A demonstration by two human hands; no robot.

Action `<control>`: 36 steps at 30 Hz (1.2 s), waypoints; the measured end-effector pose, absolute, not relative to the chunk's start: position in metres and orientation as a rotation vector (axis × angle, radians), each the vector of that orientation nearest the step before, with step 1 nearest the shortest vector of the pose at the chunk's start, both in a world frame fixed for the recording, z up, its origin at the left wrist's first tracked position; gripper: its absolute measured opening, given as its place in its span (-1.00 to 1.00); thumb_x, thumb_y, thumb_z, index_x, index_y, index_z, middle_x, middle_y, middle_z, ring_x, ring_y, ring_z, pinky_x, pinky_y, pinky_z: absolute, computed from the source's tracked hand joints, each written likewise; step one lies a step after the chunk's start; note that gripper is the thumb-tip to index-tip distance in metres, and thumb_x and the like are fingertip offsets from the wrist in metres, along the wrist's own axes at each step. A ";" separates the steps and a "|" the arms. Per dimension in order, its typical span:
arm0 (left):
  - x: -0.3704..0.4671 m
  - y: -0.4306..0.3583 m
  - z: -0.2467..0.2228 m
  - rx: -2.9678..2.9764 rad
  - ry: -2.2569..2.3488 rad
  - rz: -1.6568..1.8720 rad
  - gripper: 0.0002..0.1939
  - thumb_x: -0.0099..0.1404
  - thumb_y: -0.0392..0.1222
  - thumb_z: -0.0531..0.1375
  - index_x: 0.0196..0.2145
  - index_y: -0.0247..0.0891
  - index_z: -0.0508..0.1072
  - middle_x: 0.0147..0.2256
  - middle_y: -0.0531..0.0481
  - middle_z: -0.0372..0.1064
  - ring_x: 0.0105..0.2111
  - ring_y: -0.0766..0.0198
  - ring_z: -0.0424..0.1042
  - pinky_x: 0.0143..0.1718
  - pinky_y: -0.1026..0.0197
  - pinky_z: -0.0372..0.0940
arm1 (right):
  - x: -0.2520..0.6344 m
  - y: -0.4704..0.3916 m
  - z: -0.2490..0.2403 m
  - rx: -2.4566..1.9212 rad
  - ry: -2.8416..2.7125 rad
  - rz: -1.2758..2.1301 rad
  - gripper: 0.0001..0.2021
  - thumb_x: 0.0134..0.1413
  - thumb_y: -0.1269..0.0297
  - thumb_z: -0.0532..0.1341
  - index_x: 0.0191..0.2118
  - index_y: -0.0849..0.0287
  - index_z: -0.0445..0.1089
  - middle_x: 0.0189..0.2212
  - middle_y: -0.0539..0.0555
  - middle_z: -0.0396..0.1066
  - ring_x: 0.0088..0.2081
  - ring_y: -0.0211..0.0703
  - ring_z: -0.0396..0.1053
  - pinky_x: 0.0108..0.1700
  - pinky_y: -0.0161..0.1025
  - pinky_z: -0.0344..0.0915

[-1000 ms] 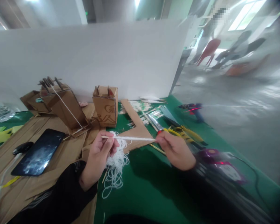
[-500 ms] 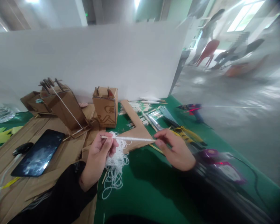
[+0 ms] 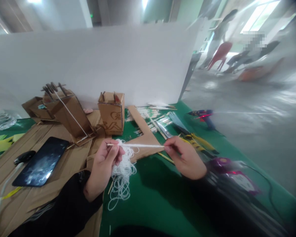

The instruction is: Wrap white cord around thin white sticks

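A thin wooden stick point(image 3: 143, 145) wound with white string spans the space between my two hands. My left hand point(image 3: 105, 159) pinches its left end, where the bare tip pokes out past the fingers. The thumb and fingertips of my right hand point(image 3: 185, 158) grip the opposite end. Loose white string point(image 3: 122, 184) hangs in a tangle of loops below and beside my left hand, lying on the green tabletop. Behind the stick lies a flat angled piece of cardboard point(image 3: 148, 140).
A cardboard box point(image 3: 111, 113) and a tilted cardboard structure point(image 3: 66, 112) stand behind. On the left are a black tablet point(image 3: 40, 161) and a computer mouse point(image 3: 24, 157). To the right are yellow-black pliers point(image 3: 197, 144), a glue gun point(image 3: 204, 117) and a purple device point(image 3: 241, 181).
My right hand and the right end of the stick have risen very slightly. My left hand and the string pile look the same.
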State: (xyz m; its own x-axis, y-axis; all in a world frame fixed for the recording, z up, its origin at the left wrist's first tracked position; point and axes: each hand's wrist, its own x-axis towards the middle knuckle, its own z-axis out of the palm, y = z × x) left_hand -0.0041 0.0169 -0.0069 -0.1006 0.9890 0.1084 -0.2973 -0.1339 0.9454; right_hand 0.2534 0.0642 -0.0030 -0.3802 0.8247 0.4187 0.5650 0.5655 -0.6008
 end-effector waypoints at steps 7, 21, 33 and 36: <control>-0.005 0.017 -0.007 1.003 0.968 1.493 -0.86 0.30 -0.12 0.19 -0.24 -0.19 0.32 -0.45 0.10 0.36 -0.54 0.43 0.25 -0.56 0.39 0.13 | 0.255 0.064 -0.003 -1.098 -2.104 0.492 -0.84 0.27 0.19 0.04 -0.23 0.16 0.25 -0.48 0.03 0.35 -0.48 -0.19 0.29 -0.43 -0.28 0.21; -0.006 0.018 -0.007 0.993 0.974 1.486 -0.87 0.31 -0.13 0.18 -0.24 -0.18 0.31 -0.45 0.10 0.35 -0.54 0.43 0.25 -0.56 0.39 0.13 | 0.253 0.063 -0.004 -1.087 -2.114 0.474 -0.88 0.25 0.25 0.06 -0.27 0.15 0.26 -0.49 0.02 0.35 -0.50 -0.20 0.29 -0.46 -0.29 0.20; -0.005 0.017 -0.006 0.963 0.967 1.496 -0.84 0.27 -0.11 0.21 -0.25 -0.19 0.32 -0.47 0.10 0.36 -0.54 0.43 0.25 -0.56 0.39 0.13 | 0.254 0.063 -0.005 -1.055 -2.138 0.439 -0.81 0.29 0.25 -0.01 -0.33 0.14 0.25 -0.52 0.02 0.31 -0.51 -0.20 0.26 -0.45 -0.28 0.19; -0.005 0.017 -0.006 0.963 0.966 1.502 -0.84 0.27 -0.12 0.21 -0.25 -0.19 0.32 -0.47 0.10 0.36 -0.55 0.43 0.25 -0.57 0.38 0.13 | 0.254 0.064 -0.005 -1.067 -2.167 0.439 -0.78 0.31 0.24 -0.03 -0.33 0.14 0.27 -0.57 -0.01 0.26 -0.55 -0.22 0.22 -0.47 -0.29 0.16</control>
